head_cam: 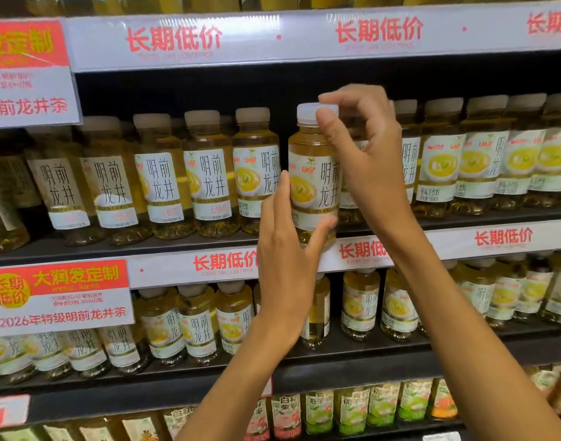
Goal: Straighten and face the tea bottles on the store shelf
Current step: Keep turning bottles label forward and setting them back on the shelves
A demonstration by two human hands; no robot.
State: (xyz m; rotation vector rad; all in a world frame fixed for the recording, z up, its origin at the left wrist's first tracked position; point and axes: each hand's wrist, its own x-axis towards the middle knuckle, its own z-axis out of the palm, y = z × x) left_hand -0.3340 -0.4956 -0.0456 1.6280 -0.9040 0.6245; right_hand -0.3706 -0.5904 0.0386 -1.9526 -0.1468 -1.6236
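A tea bottle [311,173] with golden tea, a white cap and a white label stands at the front edge of the middle shelf [177,246]. My right hand [365,154] pinches its cap between thumb and fingers. My left hand [288,246] holds the bottle's lower part, thumb on its front and fingers straight along its left side. The label shows a yellow cup picture and black characters toward me. A row of like tea bottles [209,173] stands to its left, with more tea bottles [482,154] to its right, their labels turned by differing amounts.
A white price rail [304,36] with red characters runs above the row. A red and white sign [28,71] hangs at upper left, another sign [59,294] below it. The lower shelf [336,348] carries more tea bottles; other drinks [352,409] stand at the bottom.
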